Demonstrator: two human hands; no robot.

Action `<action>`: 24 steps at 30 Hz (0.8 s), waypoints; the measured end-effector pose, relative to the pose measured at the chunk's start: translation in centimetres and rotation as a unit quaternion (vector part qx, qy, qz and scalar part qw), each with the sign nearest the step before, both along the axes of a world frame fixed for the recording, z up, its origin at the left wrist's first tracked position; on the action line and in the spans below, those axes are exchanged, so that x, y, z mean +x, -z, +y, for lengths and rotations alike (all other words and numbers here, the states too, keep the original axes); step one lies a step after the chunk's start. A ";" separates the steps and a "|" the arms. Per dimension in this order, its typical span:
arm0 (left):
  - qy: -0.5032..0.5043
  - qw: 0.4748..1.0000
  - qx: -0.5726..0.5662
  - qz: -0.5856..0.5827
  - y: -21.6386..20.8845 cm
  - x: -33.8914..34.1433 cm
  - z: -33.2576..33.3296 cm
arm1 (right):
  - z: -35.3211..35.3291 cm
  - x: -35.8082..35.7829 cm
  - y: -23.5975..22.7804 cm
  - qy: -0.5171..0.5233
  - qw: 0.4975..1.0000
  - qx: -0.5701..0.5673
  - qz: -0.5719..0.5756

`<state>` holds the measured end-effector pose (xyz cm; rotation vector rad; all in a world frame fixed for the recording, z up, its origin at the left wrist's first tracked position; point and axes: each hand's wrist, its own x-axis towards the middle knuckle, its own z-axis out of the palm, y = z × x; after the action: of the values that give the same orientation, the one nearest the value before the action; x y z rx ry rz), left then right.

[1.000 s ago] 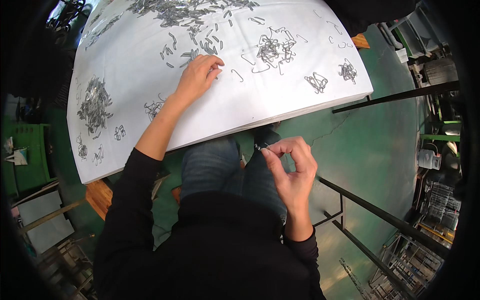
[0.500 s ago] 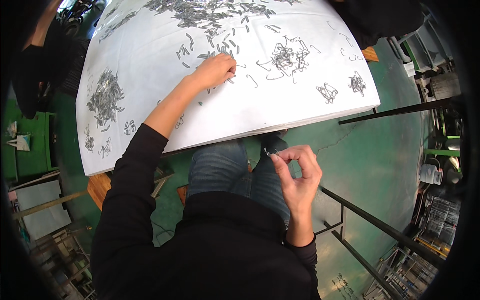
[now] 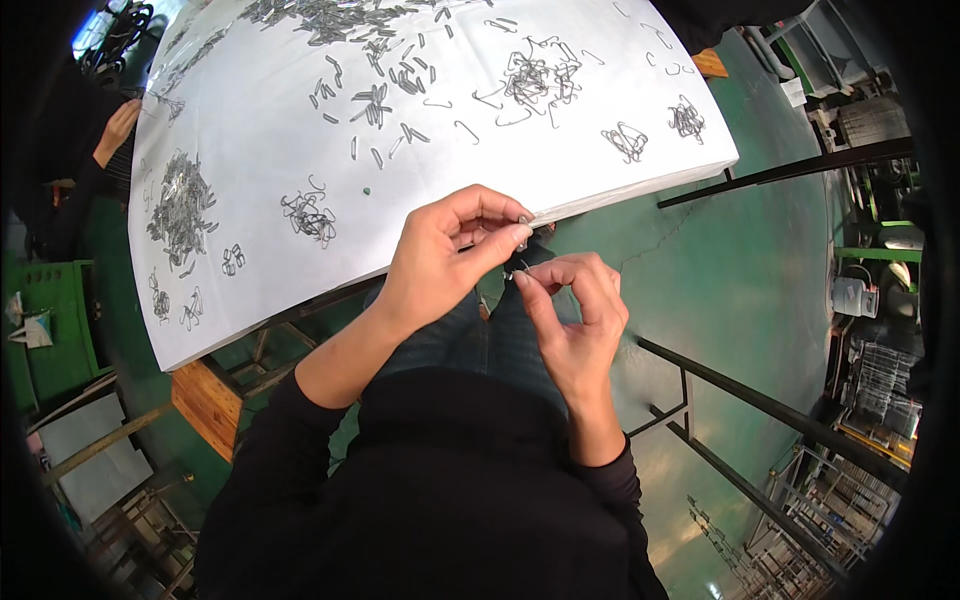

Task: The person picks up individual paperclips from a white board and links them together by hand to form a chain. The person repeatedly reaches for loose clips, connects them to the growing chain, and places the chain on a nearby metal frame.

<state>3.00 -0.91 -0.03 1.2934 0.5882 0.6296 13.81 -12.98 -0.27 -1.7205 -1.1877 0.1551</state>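
Observation:
In front of the table's near edge, my left hand (image 3: 440, 255) pinches a small grey metal piece (image 3: 523, 222) between thumb and forefinger; the fingertips cover much of it. Just below and to the right, my right hand (image 3: 582, 315) grips a thin bent wire hook (image 3: 516, 271), its lower end largely hidden. The two pieces are close together, and I cannot tell whether they touch. Beyond my hands, narrow grey metal pieces (image 3: 372, 106) lie scattered on the white-covered table (image 3: 440, 205). A tangled heap of wire hooks (image 3: 530, 82) lies to their right.
Smaller hook heaps (image 3: 310, 217) lie near the table's front and right edges. A dense pile of grey pieces (image 3: 182, 207) is on the left, with another person's hand (image 3: 120, 128) at the far left edge. Dark metal bars (image 3: 760, 410) cross the green floor on the right.
My left hand has come back from the scattered pieces to beside my right hand, now pinching a piece. The right hand has moved slightly. Another person's hand now shows at the left.

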 end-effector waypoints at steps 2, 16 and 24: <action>-0.010 0.999 0.032 -0.008 -0.7 -0.2 -0.8 | 0.1 -0.1 0.1 0.007 1.000 0.014 -0.013; -0.090 0.954 0.285 0.021 0.3 -1.1 -1.6 | 0.2 0.4 -0.3 -0.030 0.997 -0.065 0.029; -0.110 0.942 0.317 0.022 1.7 -1.9 -0.5 | 11.2 10.4 4.4 -0.084 0.982 -0.166 -0.044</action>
<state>1.05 -1.44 -1.77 1.8617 0.5935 1.0322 24.20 -1.77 -4.71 -1.9278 -1.4351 0.4025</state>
